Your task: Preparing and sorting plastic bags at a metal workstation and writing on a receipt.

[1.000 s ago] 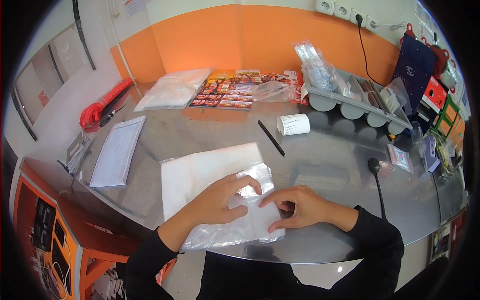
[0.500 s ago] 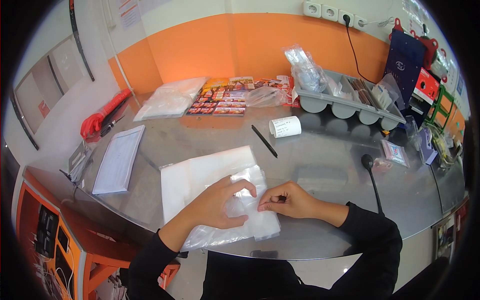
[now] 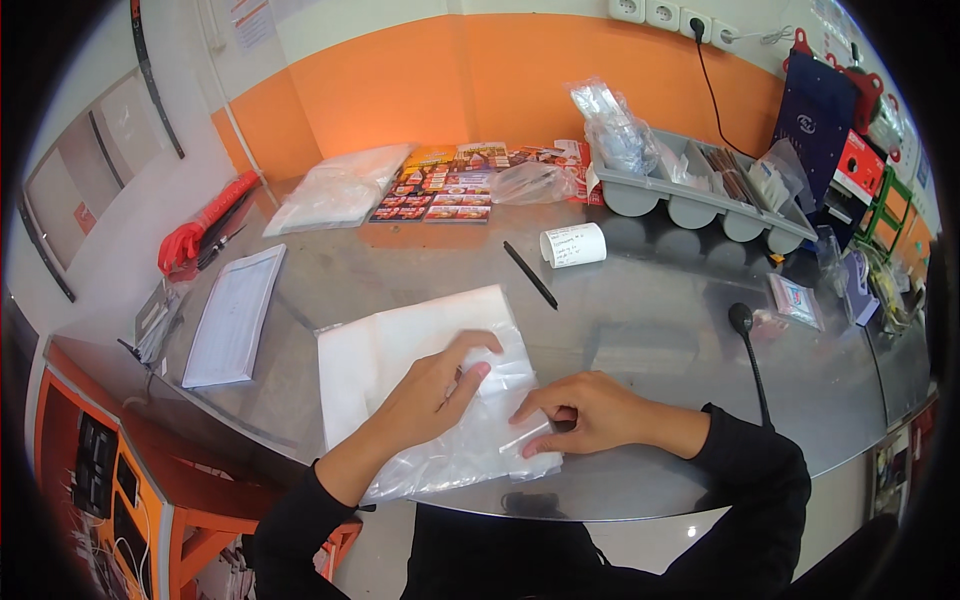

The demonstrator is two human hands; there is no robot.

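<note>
A stack of clear plastic bags (image 3: 480, 425) lies on a white sheet-like plastic pack (image 3: 370, 345) near the table's front edge. Over the left part of the bags hovers my left hand (image 3: 425, 395), its fingers curved and its thumb a little apart from them, with nothing seen between. My right hand (image 3: 595, 412) is at the right edge of the bags. Its thumb and forefinger are bent around a folded strip of the plastic, and the other fingers are curled under.
Beyond the bags lie a black pen (image 3: 530, 274) and a curled paper roll (image 3: 575, 245). A grey compartment tray (image 3: 700, 205) stands at the back right, near a black gooseneck microphone (image 3: 745, 345). Papers (image 3: 235, 315) lie left; printed leaflets (image 3: 435, 190) and a plastic pack (image 3: 340, 188) lie behind.
My left hand's thumb has come up closer to its fingers. The right thumb and forefinger have spread from a tight pinch, and the bags' right edge is now folded between them.
</note>
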